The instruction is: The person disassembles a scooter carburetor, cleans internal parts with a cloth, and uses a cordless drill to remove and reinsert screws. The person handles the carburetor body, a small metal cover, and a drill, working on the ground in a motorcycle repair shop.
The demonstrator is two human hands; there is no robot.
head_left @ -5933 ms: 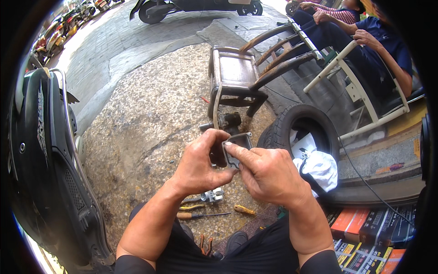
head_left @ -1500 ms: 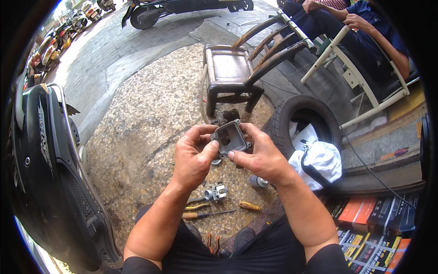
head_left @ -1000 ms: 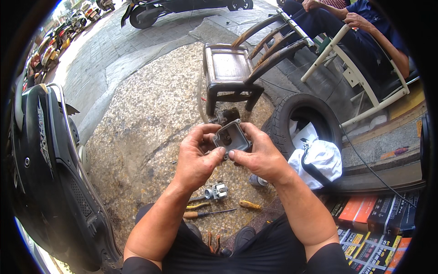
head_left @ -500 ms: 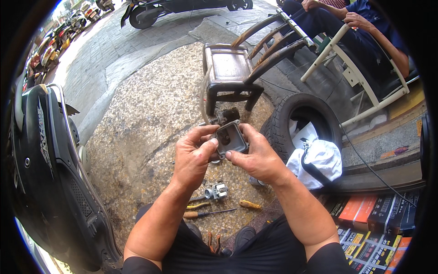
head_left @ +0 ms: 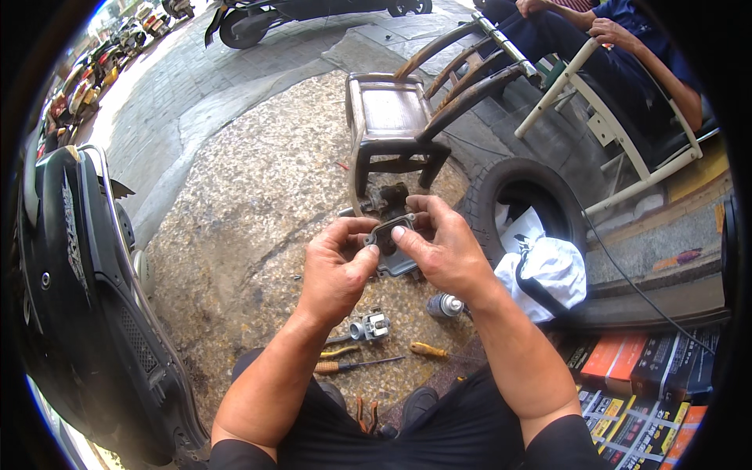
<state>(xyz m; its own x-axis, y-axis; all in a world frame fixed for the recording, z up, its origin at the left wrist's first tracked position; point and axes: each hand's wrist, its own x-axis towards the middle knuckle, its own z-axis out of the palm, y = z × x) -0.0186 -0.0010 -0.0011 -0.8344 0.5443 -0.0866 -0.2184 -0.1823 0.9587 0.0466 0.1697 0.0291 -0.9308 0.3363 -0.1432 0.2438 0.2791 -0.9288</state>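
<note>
Between both hands I hold a small grey metal carburetor bowl (head_left: 397, 263), its hollow side tilted toward me. My left hand (head_left: 338, 262) grips its left edge with thumb and fingers. My right hand (head_left: 445, 249) is closed on its right side, the thumb resting on the rim. Just beyond my hands lies a dark metal part (head_left: 390, 197) with a hose, partly hidden. Nearer to me on the ground are a carburetor body (head_left: 371, 326), yellow-handled pliers (head_left: 340, 353), a screwdriver with an orange-brown handle (head_left: 338, 366) and a yellow-handled screwdriver (head_left: 427, 349).
A wooden chair (head_left: 394, 110) stands ahead. To the right are a tyre (head_left: 479, 205), a white bag (head_left: 558, 274), a spray can (head_left: 445, 305) and stacked boxes (head_left: 615, 359). A black scooter (head_left: 74, 258) flanks my left. Someone sits at the far right, hand (head_left: 611, 33) on a metal frame.
The bowl has tipped in my hands, showing more of its outer wall. My right thumb has moved up onto the rim, and the spray can is now more visible.
</note>
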